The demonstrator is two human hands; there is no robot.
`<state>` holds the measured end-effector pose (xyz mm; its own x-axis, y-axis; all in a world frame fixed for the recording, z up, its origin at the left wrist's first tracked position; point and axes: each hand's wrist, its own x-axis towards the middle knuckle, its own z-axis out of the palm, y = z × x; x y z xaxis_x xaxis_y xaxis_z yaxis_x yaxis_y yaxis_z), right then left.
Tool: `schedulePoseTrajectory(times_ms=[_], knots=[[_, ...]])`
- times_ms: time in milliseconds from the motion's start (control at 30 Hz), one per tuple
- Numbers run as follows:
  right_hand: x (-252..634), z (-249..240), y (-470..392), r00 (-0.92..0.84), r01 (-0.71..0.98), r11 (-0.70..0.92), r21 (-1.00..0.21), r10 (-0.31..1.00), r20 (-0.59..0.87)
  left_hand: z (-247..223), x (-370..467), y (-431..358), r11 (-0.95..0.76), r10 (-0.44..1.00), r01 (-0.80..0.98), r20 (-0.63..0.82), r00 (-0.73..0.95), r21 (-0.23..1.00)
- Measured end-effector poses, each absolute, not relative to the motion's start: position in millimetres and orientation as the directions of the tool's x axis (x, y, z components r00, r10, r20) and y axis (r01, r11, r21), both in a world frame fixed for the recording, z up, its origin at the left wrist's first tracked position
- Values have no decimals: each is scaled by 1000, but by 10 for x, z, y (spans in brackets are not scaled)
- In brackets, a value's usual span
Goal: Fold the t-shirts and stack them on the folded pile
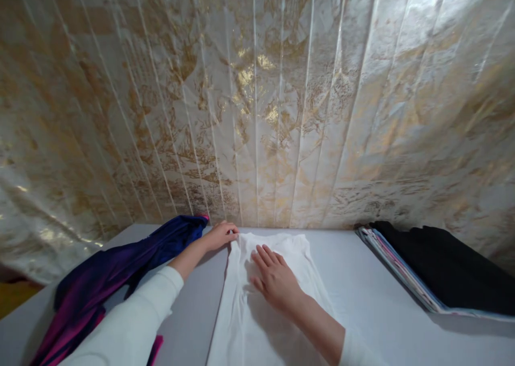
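A white cloth garment (277,328) lies lengthwise on the table in front of me, wrinkled along its left side. At its far left corner, my left hand (220,235) has its fingers closed on the garment's edge. My right hand (276,277) rests flat on the garment's upper part, fingers stretched out and palm down. The near end of the garment runs out of the bottom of the view, so its full shape is hidden.
A dark blue and magenta garment (108,269) lies crumpled on the left, partly behind my left sleeve. On the right is a stack of folded clothes (406,275) topped by a black garment (446,269). A shiny gold-patterned curtain (257,114) hangs behind the white table (341,264).
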<state>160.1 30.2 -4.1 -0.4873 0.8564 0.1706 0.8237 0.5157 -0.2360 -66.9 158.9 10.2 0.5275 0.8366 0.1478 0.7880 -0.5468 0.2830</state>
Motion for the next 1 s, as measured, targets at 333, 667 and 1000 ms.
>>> schedulePoseTrajectory(times_ms=[333,667,1000], knots=[[1687,28,388,-350,898,339,-279,937,10,52,-518,1686,-540,842,831,105,530,133],[1711,93,794,-265,919,272,-286,962,64,-13,-389,1444,-410,897,907,220,383,92],[2468,553,842,-50,998,52,-31,998,41,-90,-409,1451,-422,884,898,277,377,126]])
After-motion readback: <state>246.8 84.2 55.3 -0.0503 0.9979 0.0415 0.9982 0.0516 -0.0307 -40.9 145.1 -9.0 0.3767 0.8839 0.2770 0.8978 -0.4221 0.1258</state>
